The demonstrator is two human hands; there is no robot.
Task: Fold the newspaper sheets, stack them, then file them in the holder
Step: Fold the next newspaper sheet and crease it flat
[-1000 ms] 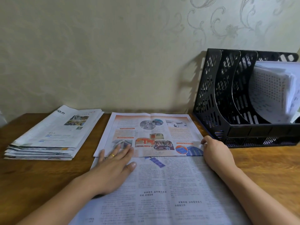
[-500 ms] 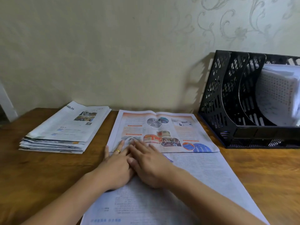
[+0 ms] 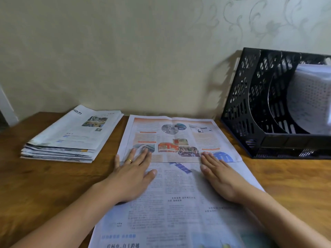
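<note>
Newspaper sheet (image 3: 179,203) spread on wooden table (image 3: 44,185), lower centre, its far part folded over toward the viewer, colour page up. Left hand (image 3: 132,174) flat on the sheet centre-left, fingers straight, fingertips over the fold edge, gold ring (image 3: 128,160) on one finger, holding nothing. Right hand (image 3: 220,174) flat centre-right, fingers straight, palm down, gripping nothing. Stack of folded newspapers (image 3: 71,135) middle left. Black mesh holder (image 3: 250,108) upper right against the wall, white papers (image 3: 311,99) in its right compartment.
</note>
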